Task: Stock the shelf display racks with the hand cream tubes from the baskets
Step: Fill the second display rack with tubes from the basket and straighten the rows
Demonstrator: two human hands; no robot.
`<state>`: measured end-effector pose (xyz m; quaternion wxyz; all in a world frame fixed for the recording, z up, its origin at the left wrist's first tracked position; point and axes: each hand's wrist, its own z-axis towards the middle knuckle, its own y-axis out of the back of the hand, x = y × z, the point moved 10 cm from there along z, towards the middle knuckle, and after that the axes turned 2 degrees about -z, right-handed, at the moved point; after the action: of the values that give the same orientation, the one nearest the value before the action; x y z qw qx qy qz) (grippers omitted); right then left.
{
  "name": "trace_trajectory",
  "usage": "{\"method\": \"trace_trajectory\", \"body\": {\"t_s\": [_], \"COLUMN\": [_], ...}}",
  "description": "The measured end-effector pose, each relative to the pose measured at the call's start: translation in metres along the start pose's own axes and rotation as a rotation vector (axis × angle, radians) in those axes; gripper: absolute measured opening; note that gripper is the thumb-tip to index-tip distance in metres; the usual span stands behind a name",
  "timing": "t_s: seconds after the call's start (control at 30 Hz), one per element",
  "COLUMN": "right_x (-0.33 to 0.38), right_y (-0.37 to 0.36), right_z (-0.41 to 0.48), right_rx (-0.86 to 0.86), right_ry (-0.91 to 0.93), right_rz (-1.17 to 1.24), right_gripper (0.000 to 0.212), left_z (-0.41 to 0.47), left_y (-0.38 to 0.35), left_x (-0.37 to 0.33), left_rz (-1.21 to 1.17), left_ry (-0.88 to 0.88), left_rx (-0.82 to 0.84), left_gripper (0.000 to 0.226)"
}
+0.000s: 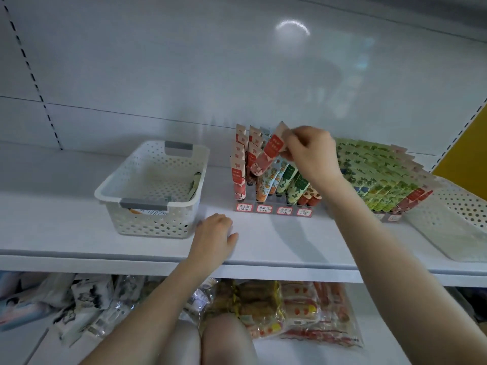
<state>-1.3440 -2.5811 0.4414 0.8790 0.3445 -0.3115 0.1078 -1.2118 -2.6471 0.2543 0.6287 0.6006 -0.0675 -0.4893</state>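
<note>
White perforated basket [151, 188] just left of the left hand [214, 237], which lies flat and relaxed on the shelf [66, 233], holding nothing. Right hand [311, 154] pinches the crimped end of a red hand cream tube [268, 154], tilted above the clear display rack [274, 209] below the hand. Green tubes [382, 175] are packed just right of that hand.

Both forearms [361, 233] bare (knees [226, 338] likewise).

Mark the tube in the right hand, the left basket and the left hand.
pink tube [272, 149], head view, red label panel.
left basket [152, 225], head view, perforated front wall.
left hand [214, 234], head view, back of hand.
</note>
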Motion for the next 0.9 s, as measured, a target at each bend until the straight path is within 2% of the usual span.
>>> {"method": "trace_trajectory", "body": {"t_s": [0.17, 0.4, 0.5, 0.63, 0.73, 0.9], "right_x": [0.006, -0.017, -0.022, -0.023, -0.029, -0.028], "right_y": [-0.029, -0.06, -0.07, -0.074, -0.08, -0.078], "right_z": [0.026, 0.028, 0.023, 0.015, 0.013, 0.015], "right_rx": [0.032, 0.007, 0.032, -0.037, -0.007, -0.075], "right_ry": [0.11, 0.037, 0.032, 0.096, 0.091, 0.122], "right_rz": [-0.269, -0.507, -0.535, -0.524, -0.596, -0.623], "right_gripper": [0.033, 0.045, 0.045, 0.033, 0.033, 0.027], "left_z": [-0.003, -0.004, -0.003, -0.003, -0.003, -0.003], "left_y": [-0.005, -0.006, -0.009, -0.009, -0.009, -0.011], "left_x": [0.008, 0.006, 0.007, 0.008, 0.007, 0.009], "left_rz": [0.08, 0.095, 0.118, 0.113, 0.117, 0.133], "left_ry": [-0.041, -0.066, -0.061, -0.072, -0.068, -0.051], "left_rx": [-0.08, -0.101, -0.082, -0.114, -0.105, -0.067], "left_gripper": [0.021, 0.016, 0.026, 0.025, 0.026, 0.032]}}
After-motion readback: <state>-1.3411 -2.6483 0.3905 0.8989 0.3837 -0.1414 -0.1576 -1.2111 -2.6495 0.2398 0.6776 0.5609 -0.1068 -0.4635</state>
